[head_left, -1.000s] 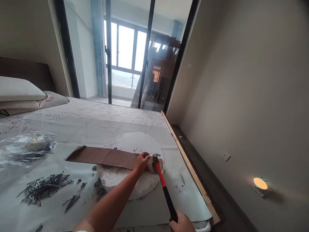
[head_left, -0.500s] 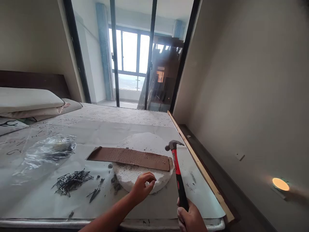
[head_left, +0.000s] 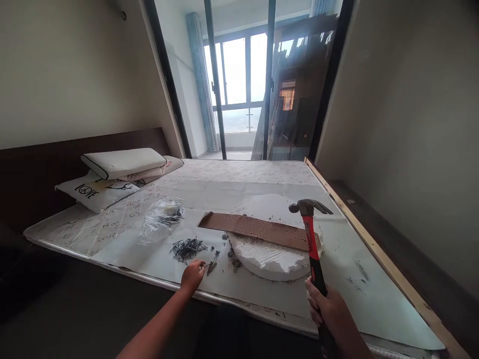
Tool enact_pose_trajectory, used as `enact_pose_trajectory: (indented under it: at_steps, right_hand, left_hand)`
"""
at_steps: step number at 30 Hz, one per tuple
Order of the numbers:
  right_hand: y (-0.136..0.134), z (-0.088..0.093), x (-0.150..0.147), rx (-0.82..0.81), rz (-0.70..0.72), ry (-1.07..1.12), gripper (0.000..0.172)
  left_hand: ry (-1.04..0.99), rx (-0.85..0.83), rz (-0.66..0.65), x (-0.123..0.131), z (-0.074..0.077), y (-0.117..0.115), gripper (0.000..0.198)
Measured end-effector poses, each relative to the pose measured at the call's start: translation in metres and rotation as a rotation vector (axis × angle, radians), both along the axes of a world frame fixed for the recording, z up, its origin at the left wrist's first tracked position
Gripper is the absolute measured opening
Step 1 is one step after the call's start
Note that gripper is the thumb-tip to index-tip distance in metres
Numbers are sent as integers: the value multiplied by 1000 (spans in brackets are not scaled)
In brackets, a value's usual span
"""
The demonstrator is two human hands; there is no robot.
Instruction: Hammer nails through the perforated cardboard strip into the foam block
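My right hand [head_left: 325, 305] is wrapped around the black and red grip of a claw hammer [head_left: 311, 234], held upright with its steel head on top. At the near side of the bed, my left hand [head_left: 193, 275] has its fingers drawn together beside a few loose nails [head_left: 211, 268]; whether a nail is pinched between them is too small to tell. Just beyond it lies a pile of nails [head_left: 187, 248]. A brown strip of board [head_left: 258, 230], dotted with small holes, rests across a round white slab [head_left: 273, 264] with a crumbled edge.
A clear plastic bag [head_left: 159, 219] lies behind the nails. Pillows [head_left: 123, 163] are stacked near the dark headboard [head_left: 130, 137]. A pale sheet [head_left: 123, 252] covers part of the mattress, and a wooden rail [head_left: 368, 242] runs along its right side. Grey crumbs [head_left: 234, 260] lie by the slab.
My left hand has moved left from the round slab to the loose nails. The hammer stays upright in my right hand. The view has swung left, showing more of the headboard and pillows.
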State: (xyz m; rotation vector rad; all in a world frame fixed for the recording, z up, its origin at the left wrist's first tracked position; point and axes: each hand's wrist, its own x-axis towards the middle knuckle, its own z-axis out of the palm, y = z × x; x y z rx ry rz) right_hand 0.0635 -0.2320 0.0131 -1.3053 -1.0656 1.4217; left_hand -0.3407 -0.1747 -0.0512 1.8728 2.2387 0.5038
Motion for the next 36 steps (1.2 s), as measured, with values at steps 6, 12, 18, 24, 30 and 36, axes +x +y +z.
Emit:
enact_pose_trajectory:
  at_steps: [6,12,18,24,30,36]
  right_hand:
    - [13,-13,1,48,-27,-25,41]
    - [21,-2,5,134,-93,-87,33]
    - [16,20,21,151,-166,-47,29]
    - [11,30,43,68,-90,77,30]
    - [16,27,57,32,-136,209,32]
    - [15,22,78,-3,-166,195,29]
  left_hand:
    - [263,-214,-107,-2,-2,25,24]
    - [313,-178,-170,5,3,36,24]
    - [-8,86,-284,27,42,56,14]
    - [-440,78,-423,172,103,91,22]
    - [-690,49,-518,304,98,144,21]
    - [-578,15,-499,347,70,175,25]
